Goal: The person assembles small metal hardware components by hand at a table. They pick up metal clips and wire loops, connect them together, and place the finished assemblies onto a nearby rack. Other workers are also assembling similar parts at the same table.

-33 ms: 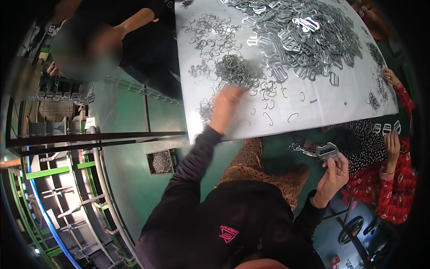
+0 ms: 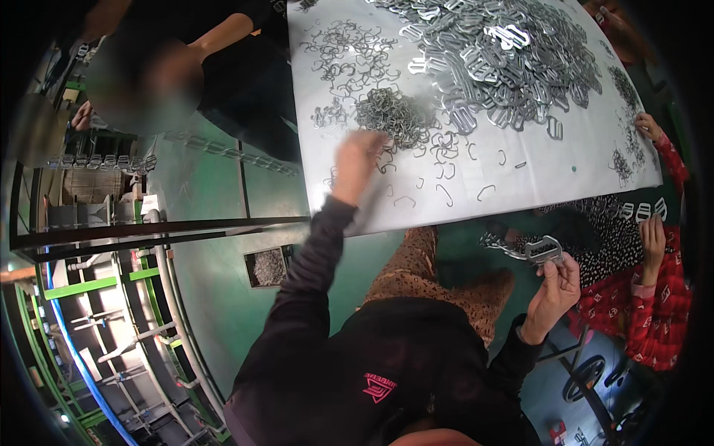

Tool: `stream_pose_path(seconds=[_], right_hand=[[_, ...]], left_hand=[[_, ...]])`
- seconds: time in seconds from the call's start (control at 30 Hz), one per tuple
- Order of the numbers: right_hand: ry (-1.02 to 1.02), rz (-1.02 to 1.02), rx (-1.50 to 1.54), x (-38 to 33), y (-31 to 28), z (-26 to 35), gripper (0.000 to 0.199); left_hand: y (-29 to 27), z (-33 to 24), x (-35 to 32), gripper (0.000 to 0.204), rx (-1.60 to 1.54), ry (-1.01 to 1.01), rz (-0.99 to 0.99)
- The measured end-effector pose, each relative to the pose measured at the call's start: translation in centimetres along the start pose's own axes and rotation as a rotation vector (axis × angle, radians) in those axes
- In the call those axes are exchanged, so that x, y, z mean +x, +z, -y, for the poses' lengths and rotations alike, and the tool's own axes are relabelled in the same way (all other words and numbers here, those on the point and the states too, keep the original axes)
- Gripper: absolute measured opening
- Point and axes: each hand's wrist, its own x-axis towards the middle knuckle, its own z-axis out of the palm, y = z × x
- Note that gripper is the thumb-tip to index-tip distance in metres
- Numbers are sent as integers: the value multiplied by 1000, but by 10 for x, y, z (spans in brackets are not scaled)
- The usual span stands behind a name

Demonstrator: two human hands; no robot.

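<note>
My left hand point(image 2: 358, 165) is over the white table, at the near left edge of a dense heap of small bent wire hooks point(image 2: 393, 115). Its fingers point at the heap and are smeared by motion, so whether they hold a hook is hidden. Below the table's edge, my right hand point(image 2: 554, 293) pinches a flat silver metal buckle point(image 2: 544, 251) between thumb and fingers. More linked metal pieces point(image 2: 502, 244) trail from this buckle to the left. Loose wire hooks point(image 2: 445, 171) lie scattered around the heap.
A large mound of slotted metal buckles point(image 2: 513, 67) covers the table's far side. Another person's hand point(image 2: 652, 238) at the right holds similar buckles point(image 2: 643, 212). A person in dark clothing stands far left. A box of small parts point(image 2: 268, 266) sits on the green floor.
My left hand has shifted left and slightly away from me along the heap's edge. My right hand keeps the buckle in nearly the same place.
</note>
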Motion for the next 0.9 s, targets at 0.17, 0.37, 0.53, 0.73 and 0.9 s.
stream_pose_path(seconds=[0.17, 0.37, 0.53, 0.73, 0.9], right_hand=[[87, -122, -66, 0, -1, 6, 26], [33, -164, 19, 11, -1, 10, 24], [5, -113, -8, 14, -12, 3, 19], [21, -78, -164, 6, 0, 5, 16], [69, -108, -202, 1, 8, 6, 23]], left_hand=[[10, 95, 24, 10, 364, 193, 173], [11, 76, 27, 11, 333, 257, 135], [17, 7, 33, 15, -65, 58, -42], [46, -144, -43, 5, -907, 72, 439], [67, -205, -65, 8, -655, 426, 358]])
